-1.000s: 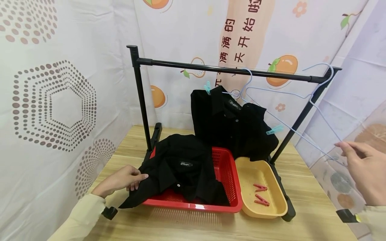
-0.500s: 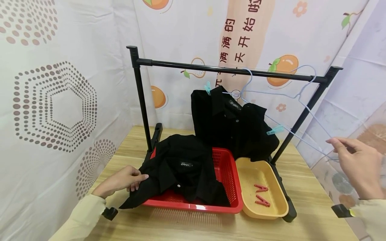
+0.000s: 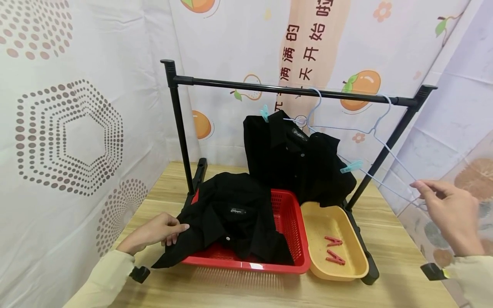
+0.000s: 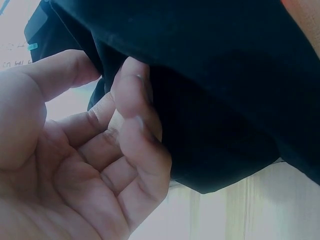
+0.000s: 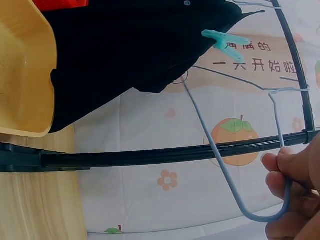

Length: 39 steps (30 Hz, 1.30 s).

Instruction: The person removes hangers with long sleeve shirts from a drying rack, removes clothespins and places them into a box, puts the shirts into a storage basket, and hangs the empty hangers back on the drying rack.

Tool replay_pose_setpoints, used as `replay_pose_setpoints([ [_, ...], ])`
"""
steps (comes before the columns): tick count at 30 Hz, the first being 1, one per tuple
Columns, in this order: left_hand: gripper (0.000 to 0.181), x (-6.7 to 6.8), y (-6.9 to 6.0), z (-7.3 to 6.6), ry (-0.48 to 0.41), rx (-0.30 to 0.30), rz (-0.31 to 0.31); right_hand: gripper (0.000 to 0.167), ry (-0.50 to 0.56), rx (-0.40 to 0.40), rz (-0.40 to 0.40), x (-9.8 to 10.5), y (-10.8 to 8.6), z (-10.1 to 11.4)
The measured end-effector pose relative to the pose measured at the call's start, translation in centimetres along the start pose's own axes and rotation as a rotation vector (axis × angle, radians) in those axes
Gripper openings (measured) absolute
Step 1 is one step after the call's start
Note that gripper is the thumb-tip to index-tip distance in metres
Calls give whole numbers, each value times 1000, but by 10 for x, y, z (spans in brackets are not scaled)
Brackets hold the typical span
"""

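Left hand (image 3: 158,231) pinched a black shirt (image 3: 246,231) as right hand (image 3: 450,209) gripped a blue hanger (image 5: 224,172)

At the lower left of the head view, the left hand held an edge of the black shirt, its thumb on top of the cloth. The shirt lay spread over a red basket (image 3: 254,266) at the lower centre, a pale label at its open collar and one corner drooping past the basket's left end.

At the right of the frame, the right hand's grip was closed round one end of the blue hanger, whose hook reached up to a black rail (image 3: 239,85); whether it touched the rail could not be told.

A second black shirt (image 3: 285,171) hung below the rail near the centre, a teal clip (image 3: 264,113) at its upper left and another teal clip (image 3: 351,166) at its right side. In front of it, at the lower right, a yellow tub (image 3: 319,222) stood beside the basket on the wooden counter (image 3: 389,248), with two red clips (image 3: 335,258) inside.
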<state>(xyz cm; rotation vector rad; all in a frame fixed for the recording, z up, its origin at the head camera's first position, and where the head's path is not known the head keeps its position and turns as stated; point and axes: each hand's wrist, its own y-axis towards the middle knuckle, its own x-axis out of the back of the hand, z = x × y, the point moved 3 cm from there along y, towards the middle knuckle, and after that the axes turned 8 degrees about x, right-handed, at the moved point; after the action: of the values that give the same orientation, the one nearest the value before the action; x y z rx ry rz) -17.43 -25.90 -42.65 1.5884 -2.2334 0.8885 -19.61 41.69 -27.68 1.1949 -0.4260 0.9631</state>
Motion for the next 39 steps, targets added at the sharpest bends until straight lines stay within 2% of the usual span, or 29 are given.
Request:
replay_pose_setpoints([
  [6, 46, 0, 0, 0, -3, -5, 2, 40, 15, -22, 2, -2, -4, -4],
  [14, 45, -1, 0, 0, 1, -8, 4, 41, 70, -52, -77, -1, -14, -7],
  [17, 45, -1, 0, 0, -2, -6, 5, 35, 106, -53, -108, -1, -19, -4],
  [21, 44, -1, -1, -1, -7, -3, 3, 24, 141, 9, -113, -6, -27, 5],
  [30, 43, 0, -2, -1, -4, -8, -1, 9, 187, 185, -45, -32, -40, 30],
  [39, 43, 0, -2, 0, -5, -18, 4, 11, 234, 290, 24, -62, -51, 52],
])
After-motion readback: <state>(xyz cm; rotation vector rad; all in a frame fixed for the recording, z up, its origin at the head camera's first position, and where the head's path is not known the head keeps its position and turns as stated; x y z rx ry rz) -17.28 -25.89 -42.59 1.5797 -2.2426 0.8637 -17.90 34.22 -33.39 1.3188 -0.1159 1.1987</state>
